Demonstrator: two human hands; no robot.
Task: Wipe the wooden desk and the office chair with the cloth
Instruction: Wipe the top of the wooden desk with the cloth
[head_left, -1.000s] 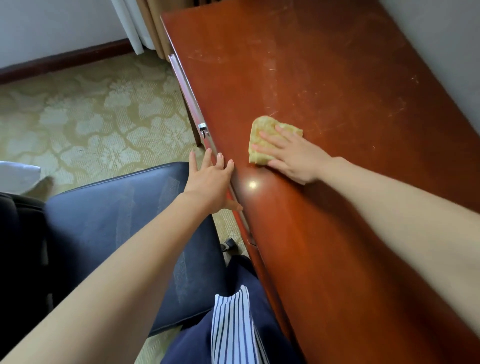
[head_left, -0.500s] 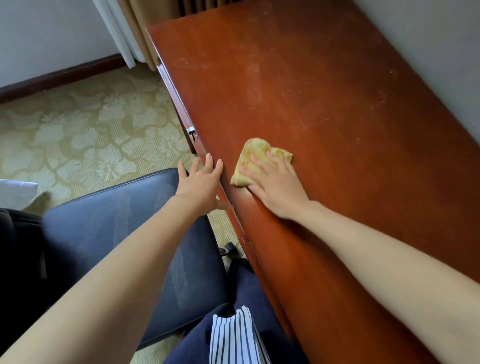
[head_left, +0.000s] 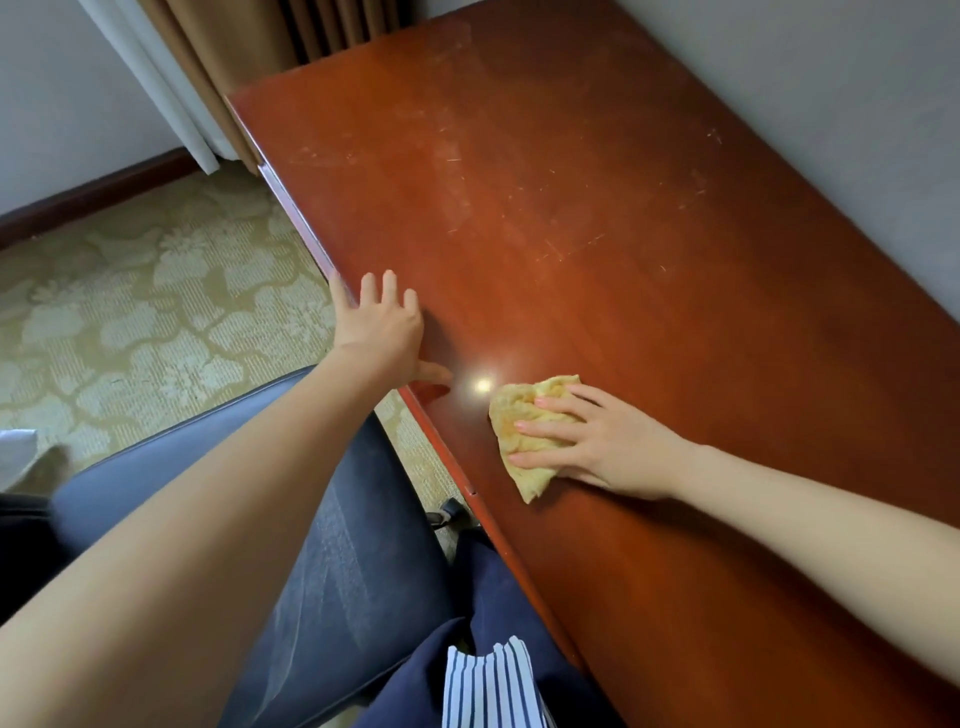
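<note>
A reddish wooden desk (head_left: 597, 218) runs from the far curtain toward me along the right wall, its top scuffed with pale scratches. A folded yellow cloth (head_left: 522, 434) lies flat on the desk near its front edge. My right hand (head_left: 597, 441) presses on the cloth with straight, spread fingers. My left hand (head_left: 382, 327) rests flat on the desk's front edge, fingers straight and thumb out on the top. The office chair's dark blue seat (head_left: 332, 545) sits low at the left of the desk, partly hidden by my left forearm.
Patterned beige carpet (head_left: 135, 322) covers the floor to the left. Brown and white curtains (head_left: 228, 67) hang at the desk's far end. A grey wall (head_left: 831, 104) borders the desk on the right. My dark trousers and a striped garment (head_left: 488, 686) show at the bottom.
My right hand has slid the cloth back toward me along the desk's front edge. My left hand has shifted from beside the edge onto the desk edge.
</note>
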